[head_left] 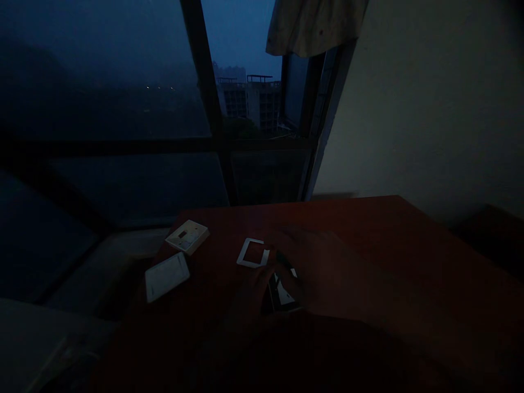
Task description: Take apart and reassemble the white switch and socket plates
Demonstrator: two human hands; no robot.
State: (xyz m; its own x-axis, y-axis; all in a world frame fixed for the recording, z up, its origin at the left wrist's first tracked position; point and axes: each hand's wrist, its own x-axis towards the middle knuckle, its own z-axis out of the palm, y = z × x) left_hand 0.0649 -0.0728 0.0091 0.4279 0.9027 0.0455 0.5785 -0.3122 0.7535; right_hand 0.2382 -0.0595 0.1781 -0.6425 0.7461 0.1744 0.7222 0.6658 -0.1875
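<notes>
Reddish-brown counter (356,218), pretty dim. A flat black-edged device (282,296) is partly covered by the left hand (250,297) and right hand (323,267), between which it's seen. Left fingers are curved round its side; right ones are blurred, so whether it's pinched can't be told. A gapped white frame (242,254) is seen just beyond, a pale box (192,240) and pale slab (167,277) farther left.

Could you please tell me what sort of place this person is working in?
It looks like a dim indoor room, perhaps in a home or dormitory: a reddish table stands by a large framed window, with a curtain at its top and a building visible outside.
</notes>
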